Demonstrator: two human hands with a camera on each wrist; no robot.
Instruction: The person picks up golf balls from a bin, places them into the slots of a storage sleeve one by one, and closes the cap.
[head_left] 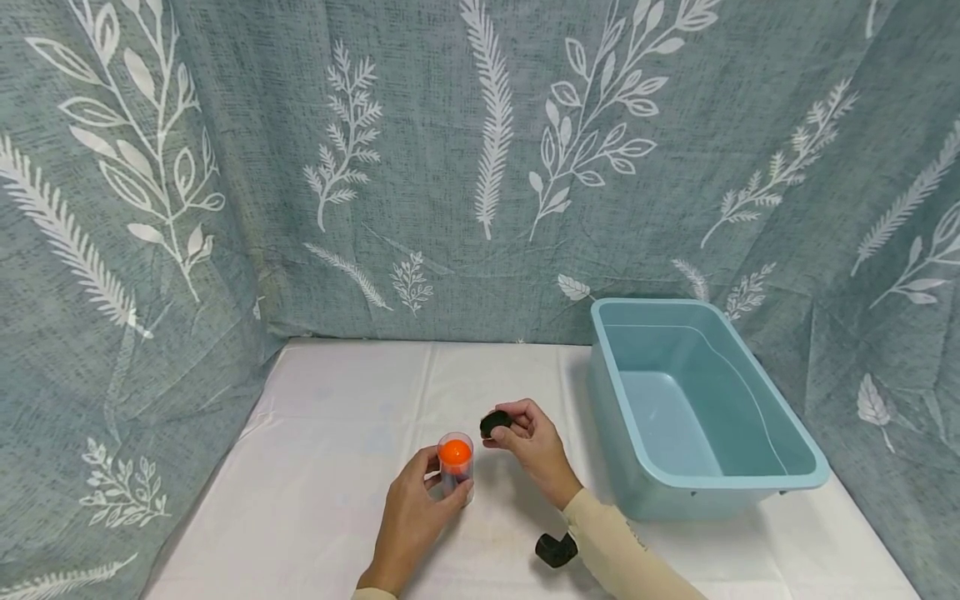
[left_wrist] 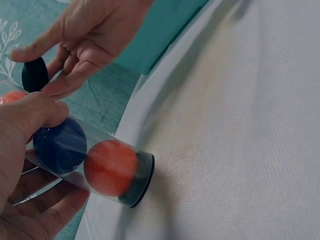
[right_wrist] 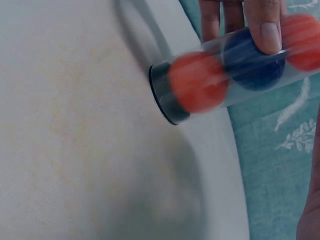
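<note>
My left hand grips a clear plastic tube around its side, with the top end uncovered. An orange ball shows at the top of the tube. Below it are a blue ball and another orange ball, above a black end cap on the bottom. Just right of the tube's mouth, my right hand pinches a round black cap between thumb and fingers, apart from the tube. In the right wrist view, only an edge of the right hand appears.
A light blue plastic bin stands on the right of the white-covered table. A small black bent piece lies beside my right sleeve. Patterned blue-green fabric hangs behind and at both sides.
</note>
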